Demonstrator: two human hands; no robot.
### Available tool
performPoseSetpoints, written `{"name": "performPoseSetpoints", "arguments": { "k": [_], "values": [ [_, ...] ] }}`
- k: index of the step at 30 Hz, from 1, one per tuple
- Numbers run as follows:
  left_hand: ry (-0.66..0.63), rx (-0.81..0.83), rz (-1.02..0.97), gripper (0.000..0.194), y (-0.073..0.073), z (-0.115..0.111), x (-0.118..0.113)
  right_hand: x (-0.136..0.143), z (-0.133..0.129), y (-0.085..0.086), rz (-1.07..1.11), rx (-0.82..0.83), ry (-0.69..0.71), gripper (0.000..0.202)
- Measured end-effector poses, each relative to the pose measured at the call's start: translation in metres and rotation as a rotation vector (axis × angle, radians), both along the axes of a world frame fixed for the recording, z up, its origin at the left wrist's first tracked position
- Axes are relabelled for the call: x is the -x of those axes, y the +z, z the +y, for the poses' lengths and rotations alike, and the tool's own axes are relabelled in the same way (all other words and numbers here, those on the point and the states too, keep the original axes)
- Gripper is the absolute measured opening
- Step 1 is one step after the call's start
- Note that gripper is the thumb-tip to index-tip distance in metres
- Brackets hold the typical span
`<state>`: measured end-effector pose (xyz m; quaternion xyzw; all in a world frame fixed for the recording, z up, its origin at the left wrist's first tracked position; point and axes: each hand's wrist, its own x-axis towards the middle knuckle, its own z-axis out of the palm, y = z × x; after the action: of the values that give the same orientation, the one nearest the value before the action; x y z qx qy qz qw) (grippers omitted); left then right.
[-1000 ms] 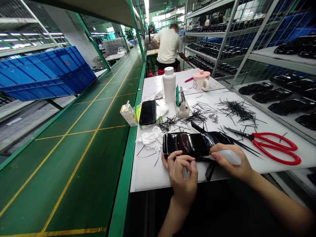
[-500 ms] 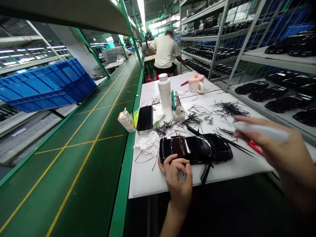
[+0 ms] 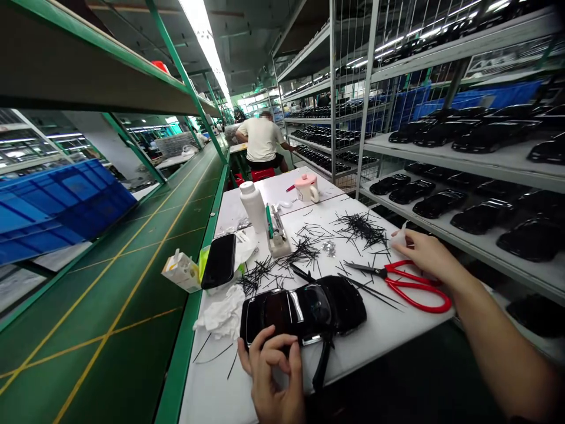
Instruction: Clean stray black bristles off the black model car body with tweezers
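Note:
A glossy black model car (image 3: 304,312) sits on the white tabletop, its doors swung out on both sides. My left hand (image 3: 276,371) has its fingers curled against the car's near rear side, gripping it there. At the right edge of the table, my right hand (image 3: 424,253) closes on a small white squeeze bottle (image 3: 398,238) with a pointed tip; my fingers hide most of it. Red-handled scissors (image 3: 415,287) lie under and beside that hand, blades toward the car. Thin black strips (image 3: 304,252) lie in loose piles behind the car.
A phone (image 3: 219,260), crumpled tissue (image 3: 223,312), white bottle (image 3: 253,206) and lidded mug (image 3: 306,187) stand or lie on the table. A green conveyor (image 3: 132,294) runs along the left. Racks of black model cars (image 3: 441,203) line the right. A person (image 3: 262,141) sits ahead.
My right hand has brought the squeeze bottle from the air down to the table's right edge, beside the scissors. My left hand stays at the car. The view has shifted right and tilted up.

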<state>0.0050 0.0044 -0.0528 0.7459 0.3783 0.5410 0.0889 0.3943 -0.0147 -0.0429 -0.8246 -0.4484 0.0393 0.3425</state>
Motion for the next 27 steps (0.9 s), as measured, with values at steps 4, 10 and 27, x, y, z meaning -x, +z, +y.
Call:
{"name": "performPoseSetpoints", "arguments": {
  "k": [4,10,27],
  "values": [
    [-0.017,0.030,0.012,0.030,0.006,-0.001,-0.005,0.008,-0.017,0.010,0.001,0.006,-0.096,0.050],
    [-0.028,0.146,-0.026,0.027,0.018,-0.006,-0.016,0.069,-0.040,0.015,0.020,0.109,0.314,0.026],
    [-0.055,0.674,-0.316,0.030,0.040,-0.023,-0.027,0.157,-0.030,0.048,0.792,-0.374,0.720,0.010]
  ]
}}
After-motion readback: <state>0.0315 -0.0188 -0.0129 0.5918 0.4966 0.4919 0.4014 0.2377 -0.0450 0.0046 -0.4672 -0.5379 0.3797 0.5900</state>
